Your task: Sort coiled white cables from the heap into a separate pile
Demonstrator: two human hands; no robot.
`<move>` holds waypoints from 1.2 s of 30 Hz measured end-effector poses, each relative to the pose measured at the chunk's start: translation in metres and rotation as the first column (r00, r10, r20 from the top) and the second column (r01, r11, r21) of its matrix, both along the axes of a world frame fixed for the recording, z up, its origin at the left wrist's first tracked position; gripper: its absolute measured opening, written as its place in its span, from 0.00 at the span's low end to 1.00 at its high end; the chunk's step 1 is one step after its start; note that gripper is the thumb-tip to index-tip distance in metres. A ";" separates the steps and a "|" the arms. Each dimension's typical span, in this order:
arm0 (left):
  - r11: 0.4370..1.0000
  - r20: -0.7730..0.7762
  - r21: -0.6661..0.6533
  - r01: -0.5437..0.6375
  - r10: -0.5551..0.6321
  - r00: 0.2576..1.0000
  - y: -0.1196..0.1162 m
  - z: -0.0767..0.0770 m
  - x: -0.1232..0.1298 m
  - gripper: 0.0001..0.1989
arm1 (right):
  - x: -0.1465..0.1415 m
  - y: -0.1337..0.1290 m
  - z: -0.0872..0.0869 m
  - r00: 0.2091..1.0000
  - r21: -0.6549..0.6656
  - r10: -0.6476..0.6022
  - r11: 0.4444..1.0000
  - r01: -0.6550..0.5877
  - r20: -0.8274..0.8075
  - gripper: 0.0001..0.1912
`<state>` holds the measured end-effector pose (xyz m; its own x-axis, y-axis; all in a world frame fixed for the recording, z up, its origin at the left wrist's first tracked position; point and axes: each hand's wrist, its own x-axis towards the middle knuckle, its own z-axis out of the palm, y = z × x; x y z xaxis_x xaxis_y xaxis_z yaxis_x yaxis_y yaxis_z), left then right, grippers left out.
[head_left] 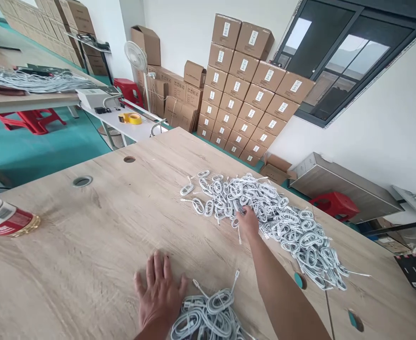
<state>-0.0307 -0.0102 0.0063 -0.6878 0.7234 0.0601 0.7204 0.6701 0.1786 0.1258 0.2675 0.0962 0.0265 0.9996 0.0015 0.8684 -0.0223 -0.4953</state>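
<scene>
A large heap of coiled white cables (307,236) spreads over the wooden table (98,231). At the near side of this heap my right hand (248,222) reaches in, its fingers closed on a coiled cable (238,206). My left hand (160,288) lies flat on the wood with its fingers stretched out, holding nothing. Just to its right, a smaller pile of coiled cables (210,314) sits near the bottom edge of the view; one connector sticks up from it.
A jar with a red label (7,219) is at the table's left. Round holes (82,181) pierce the tabletop. Beyond it are a white side bench with yellow tape (130,118), a fan (136,56), stacked cardboard boxes (243,94) and a red stool (335,206).
</scene>
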 end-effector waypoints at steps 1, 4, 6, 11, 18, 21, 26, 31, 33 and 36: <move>1.000 0.001 -0.003 0.000 0.000 1.000 0.000 0.001 0.000 0.38 | 0.008 -0.002 0.000 0.999 0.011 0.034 0.999 -0.033 -0.030 0.21; 1.000 -0.012 -0.028 0.000 0.000 1.000 0.002 0.002 0.000 0.38 | 0.031 -0.011 -0.004 0.987 0.039 0.070 0.997 -0.065 -0.146 0.18; 0.999 -0.016 -0.042 0.000 -0.001 1.000 0.002 0.002 0.000 0.38 | 0.040 -0.017 -0.008 0.981 0.034 0.053 0.998 -0.047 -0.184 0.19; 1.000 0.005 -0.020 0.007 -0.007 1.000 0.003 0.001 -0.001 0.38 | 0.026 -0.036 -0.009 0.993 -0.009 0.016 1.000 -0.017 -0.119 0.30; 1.000 -0.030 -0.015 0.000 -0.001 1.000 0.001 -0.001 -0.001 0.39 | -0.005 -0.057 -0.027 0.971 -0.038 0.234 0.972 -0.232 0.056 0.30; 0.999 -0.035 -0.034 0.005 -0.006 0.999 0.001 0.000 0.000 0.39 | -0.001 -0.050 -0.032 0.954 0.127 0.285 0.954 -0.273 -0.093 0.20; 0.997 -0.046 -0.071 -0.001 -0.003 0.999 0.000 0.004 0.000 0.38 | -0.018 -0.027 -0.021 0.965 0.334 0.241 0.922 -0.194 -0.104 0.15; 0.998 -0.029 -0.068 0.011 -0.013 0.999 -0.001 0.003 0.000 0.39 | -0.037 -0.020 -0.007 0.973 0.275 0.227 0.933 -0.231 0.048 0.22; 0.997 -0.033 -0.078 0.005 -0.008 0.999 -0.001 0.002 0.000 0.39 | -0.032 -0.021 -0.004 0.970 0.262 0.218 0.947 -0.183 -0.111 0.25; 0.994 -0.041 -0.106 -0.001 -0.004 0.999 -0.001 0.002 0.001 0.39 | -0.013 -0.027 -0.003 0.822 0.151 0.123 0.987 -0.045 -0.557 0.24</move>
<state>-0.0294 -0.0112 0.0083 -0.6852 0.7282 0.0116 0.7267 0.6826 0.0770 0.1123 0.2408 0.0928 -0.0221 0.9902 0.1378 0.4331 0.1337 -0.8914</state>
